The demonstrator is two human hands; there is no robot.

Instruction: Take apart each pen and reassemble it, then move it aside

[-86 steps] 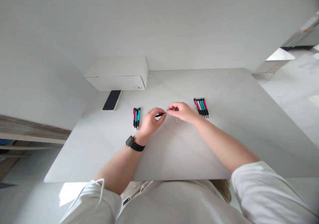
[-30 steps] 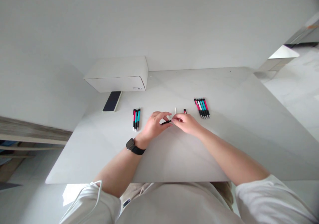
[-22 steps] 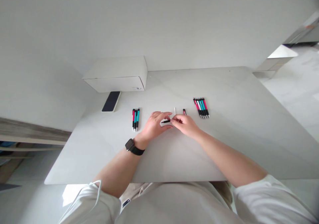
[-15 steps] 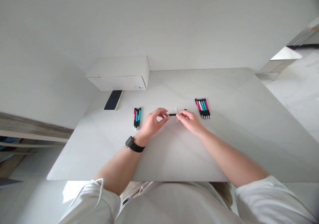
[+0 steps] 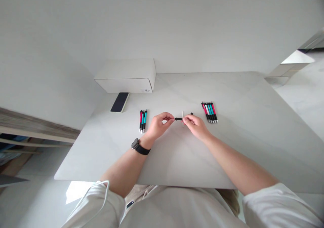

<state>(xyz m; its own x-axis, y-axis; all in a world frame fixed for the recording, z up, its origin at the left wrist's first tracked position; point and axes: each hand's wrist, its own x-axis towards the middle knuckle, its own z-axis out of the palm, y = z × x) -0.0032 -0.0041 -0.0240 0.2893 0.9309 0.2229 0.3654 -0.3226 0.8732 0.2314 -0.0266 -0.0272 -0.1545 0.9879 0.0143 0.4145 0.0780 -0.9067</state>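
Between my two hands, above the table's middle, a pen barrel with a black grip (image 5: 178, 119) lies level. My left hand (image 5: 160, 124), with a watch on its wrist, pinches the barrel's left end. Its right end sits between the thumb and fingers of my right hand (image 5: 196, 124), which hide part of it. A thin white stick (image 5: 182, 114), like a pen refill, lies on the table just behind the barrel. Behind my right hand a small black piece (image 5: 191, 113) peeks out, mostly covered.
A few red and teal pens (image 5: 143, 121) lie left of my hands. To the right is a row of several pens (image 5: 210, 112) in red, white and teal. A phone (image 5: 119, 102) lies before a white box (image 5: 126, 84) by the wall, on the pale table (image 5: 172, 160).
My left fingers have closed onto the barrel's left end, where a silvery tip showed before. The whole view has shifted slightly, so everything sits a bit further right.
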